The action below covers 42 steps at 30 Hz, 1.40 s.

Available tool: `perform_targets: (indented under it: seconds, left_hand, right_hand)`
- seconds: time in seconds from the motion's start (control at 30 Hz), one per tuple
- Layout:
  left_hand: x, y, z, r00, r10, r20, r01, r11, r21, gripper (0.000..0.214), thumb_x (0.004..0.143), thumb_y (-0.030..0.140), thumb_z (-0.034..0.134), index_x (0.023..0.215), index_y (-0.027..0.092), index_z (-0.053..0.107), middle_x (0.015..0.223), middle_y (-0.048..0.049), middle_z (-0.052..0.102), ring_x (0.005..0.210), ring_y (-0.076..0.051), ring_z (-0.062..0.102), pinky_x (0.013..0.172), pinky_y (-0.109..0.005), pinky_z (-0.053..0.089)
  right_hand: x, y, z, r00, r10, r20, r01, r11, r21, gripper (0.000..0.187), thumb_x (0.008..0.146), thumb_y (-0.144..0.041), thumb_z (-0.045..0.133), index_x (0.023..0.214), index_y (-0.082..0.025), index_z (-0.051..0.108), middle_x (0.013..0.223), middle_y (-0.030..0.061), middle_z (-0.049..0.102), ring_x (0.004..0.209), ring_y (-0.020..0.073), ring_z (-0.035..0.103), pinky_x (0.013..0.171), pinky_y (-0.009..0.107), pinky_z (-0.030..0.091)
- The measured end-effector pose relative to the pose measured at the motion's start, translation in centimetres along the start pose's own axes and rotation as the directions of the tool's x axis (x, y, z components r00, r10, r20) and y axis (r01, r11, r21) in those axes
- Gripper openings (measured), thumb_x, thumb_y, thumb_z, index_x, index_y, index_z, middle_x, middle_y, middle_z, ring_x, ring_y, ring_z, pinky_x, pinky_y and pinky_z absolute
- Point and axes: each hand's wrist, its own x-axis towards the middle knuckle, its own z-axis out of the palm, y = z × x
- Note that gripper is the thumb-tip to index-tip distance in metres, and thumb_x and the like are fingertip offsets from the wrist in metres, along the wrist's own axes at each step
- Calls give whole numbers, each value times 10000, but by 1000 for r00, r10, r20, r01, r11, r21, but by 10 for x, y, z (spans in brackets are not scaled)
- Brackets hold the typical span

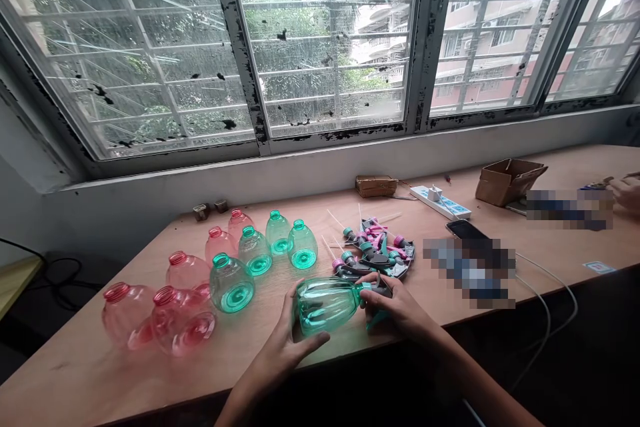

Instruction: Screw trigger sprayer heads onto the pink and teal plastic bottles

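Note:
My left hand (287, 347) wraps around the body of a green transparent bottle (327, 303) lying on its side near the table's front edge. At the bottle's neck, my right hand (395, 307) is closed around a spray-trigger head (375, 290). Just behind my hands lies a pile of pink and green spray heads (375, 250) with thin dip tubes. To the left stand several empty green bottles (255, 250) and several pink bottles (173, 310), all without heads.
The wooden table (100, 367) runs under a barred window. At the back right are a power strip (440, 202), a small cardboard box (507, 180), a phone (465, 229) and white cables. Another person's hand (627, 192) shows at the far right edge.

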Motion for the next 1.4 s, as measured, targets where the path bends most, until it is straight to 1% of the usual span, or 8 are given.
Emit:
perform_targets:
  seconds: [0.2, 0.33, 0.53, 0.7, 0.83, 1.03, 1.23, 1.4]
  left_hand:
    - [-1, 1, 1, 1000, 30, 1, -30, 999, 26, 1046, 835, 341, 733, 1567, 322, -15, 1485, -102, 448, 1334, -295, 483, 1168, -486, 313]
    - [0, -7, -3, 1000, 6, -2, -6, 1000, 12, 1087, 815, 378, 760, 1572, 300, -16, 1548, -123, 378, 1357, -323, 462, 1181, -508, 277]
    - [2, -16, -8, 999, -26, -25, 28, 997, 68, 1023, 837, 440, 732, 1579, 278, 47, 1651, -92, 166, 1505, -322, 187, 1232, -480, 124]
    - [1, -12, -6, 1000, 21, -19, -20, 998, 55, 1063, 823, 378, 756, 1575, 311, 7, 1647, -55, 201, 1519, -299, 131, 1238, -469, 87]
    - [0, -17, -10, 1000, 21, -19, -19, 995, 100, 1056, 817, 415, 755, 1580, 277, 37, 1655, -73, 165, 1527, -309, 52, 1239, -481, 32]
    - [1, -18, -11, 999, -33, -29, 36, 993, 110, 992, 862, 518, 670, 1582, 235, 51, 1656, -104, 146, 1521, -324, 100, 1240, -488, 75]
    - [1, -3, -4, 1000, 9, 23, -10, 1000, 30, 1037, 853, 388, 721, 1564, 357, -33, 1655, -66, 158, 1448, -328, 334, 1220, -520, 180]
    - [0, -7, -5, 1000, 9, 8, -9, 998, 59, 1068, 839, 427, 726, 1571, 309, -42, 1627, -102, 246, 1497, -342, 203, 1225, -545, 114]
  right_hand:
    - [0, 1, -1, 1000, -4, 6, 4, 1000, -10, 480, 747, -552, 780, 989, -183, 592, 674, -9, 677, 561, 175, 649, 566, 296, 528]
    - [0, 2, -1, 1000, -3, 12, 4, 1000, -15, 473, 750, -541, 781, 990, -182, 588, 670, -10, 677, 562, 178, 650, 567, 302, 533]
    - [0, 5, -3, 1000, -12, 22, 12, 1000, -8, 432, 791, -491, 767, 1005, -171, 571, 661, -8, 682, 558, 168, 646, 570, 295, 534]
    - [1, 4, -2, 1000, -18, 13, 18, 1000, -4, 421, 788, -481, 771, 993, -175, 568, 672, -6, 683, 558, 164, 642, 558, 284, 528]
    - [1, 3, -2, 1000, -23, 19, 23, 1000, -6, 414, 800, -472, 763, 1002, -166, 569, 673, -1, 684, 560, 160, 641, 566, 282, 523]
    - [1, 4, -2, 1000, -19, 22, 19, 1000, 7, 406, 801, -456, 769, 1003, -164, 572, 693, -1, 682, 571, 159, 646, 560, 277, 532]
    - [2, 7, -4, 999, -22, 24, 22, 1000, 20, 399, 802, -455, 770, 1002, -171, 574, 676, -7, 674, 557, 160, 642, 542, 278, 537]
    - [2, 8, -4, 999, -22, 24, 22, 999, 25, 403, 799, -448, 776, 1002, -167, 570, 680, -5, 675, 559, 156, 644, 545, 271, 527]
